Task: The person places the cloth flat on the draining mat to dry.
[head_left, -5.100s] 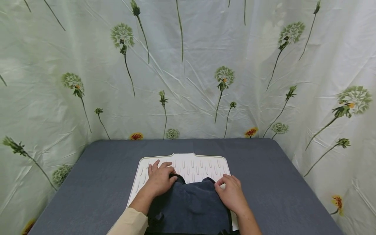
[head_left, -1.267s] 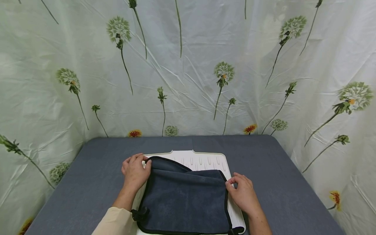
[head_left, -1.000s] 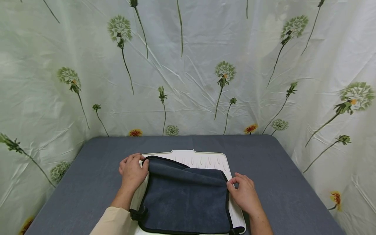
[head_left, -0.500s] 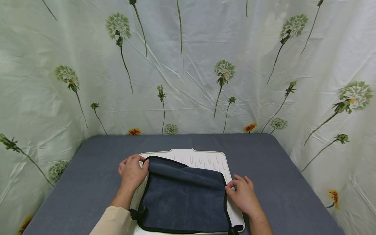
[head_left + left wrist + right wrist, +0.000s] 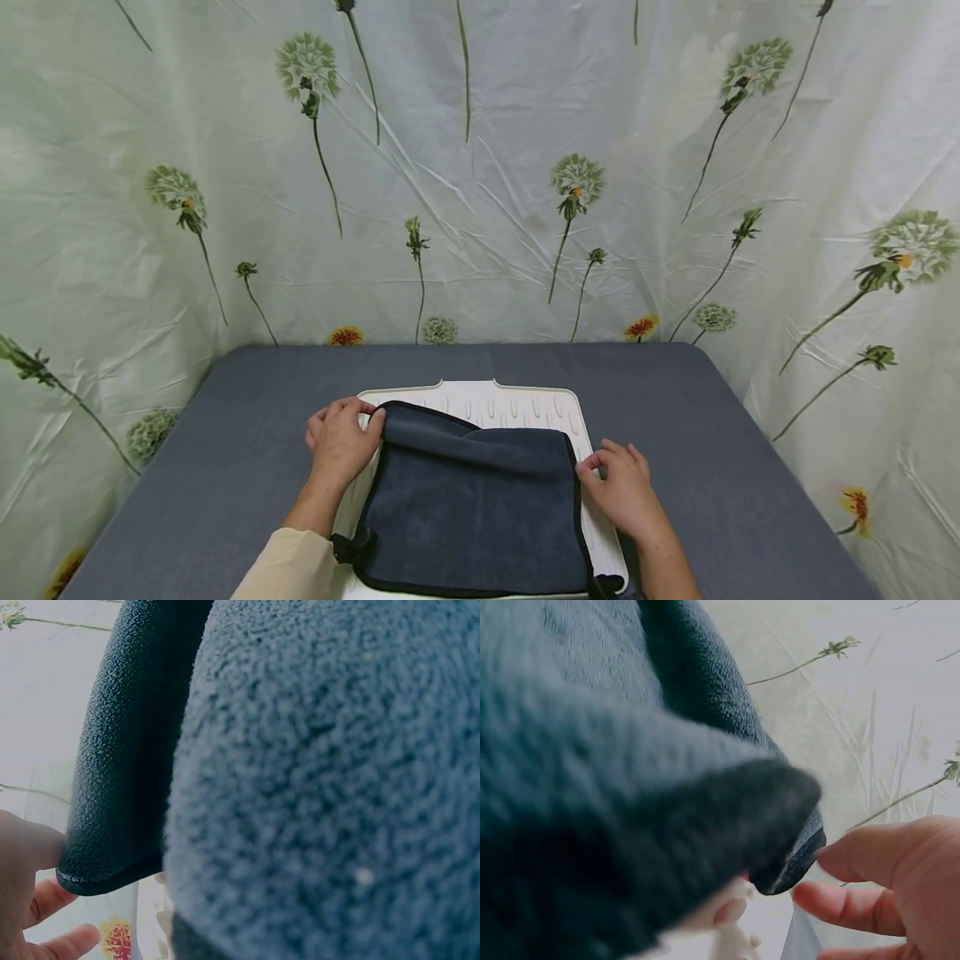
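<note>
A dark blue cloth (image 5: 472, 517) with black edging, much like a towel, is held stretched over a white ridged board (image 5: 480, 392) that resembles a washboard. Its far edge sags in a fold between the hands. My left hand (image 5: 341, 442) pinches the far left corner between thumb and fingers; the left wrist view shows the thumb (image 5: 34, 844) on that black-edged corner. On the other side my right hand (image 5: 618, 492) pinches the right edge, with thumb (image 5: 877, 851) and index finger meeting at the edging in the right wrist view. The cloth hides most of the board.
The board lies on a dark grey-blue table (image 5: 712, 467). Behind and beside the table hangs a white curtain (image 5: 480, 208) printed with dandelions. Small black pieces show near the left wrist and at the cloth's near right corner.
Since about five seconds ago the hands have moved apart and the bunched cloth has been spread wider and farther up the board. Over the last second both hands have barely shifted.
</note>
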The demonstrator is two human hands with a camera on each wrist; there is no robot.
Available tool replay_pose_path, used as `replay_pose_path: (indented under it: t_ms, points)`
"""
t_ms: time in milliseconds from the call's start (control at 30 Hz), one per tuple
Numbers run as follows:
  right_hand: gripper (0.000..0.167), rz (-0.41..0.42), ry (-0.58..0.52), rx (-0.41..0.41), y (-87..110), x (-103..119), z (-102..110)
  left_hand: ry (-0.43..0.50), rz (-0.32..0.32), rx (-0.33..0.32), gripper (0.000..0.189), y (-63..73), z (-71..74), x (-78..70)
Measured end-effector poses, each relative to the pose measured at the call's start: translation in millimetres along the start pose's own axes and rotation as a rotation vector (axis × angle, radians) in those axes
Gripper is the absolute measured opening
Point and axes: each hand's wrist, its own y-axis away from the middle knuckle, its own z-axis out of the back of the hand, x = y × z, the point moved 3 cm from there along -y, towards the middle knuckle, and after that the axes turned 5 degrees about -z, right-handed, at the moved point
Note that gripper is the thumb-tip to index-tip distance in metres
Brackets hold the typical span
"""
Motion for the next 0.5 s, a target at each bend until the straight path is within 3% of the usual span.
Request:
replay_pose_path:
  t_ms: [233, 500]
  points:
    - [0.017, 0.012, 0.004, -0.054, -15.9, -1.3, 2.9, 0.009, -0.002, 0.008, 0.035, -1.5, -0.1, -0.7]
    - [0.023, 0.019, 0.027, -0.023, -31.5, 4.6, -0.9, 0.018, 0.002, 0.045, 0.039, -1.8, -2.9, -4.9]
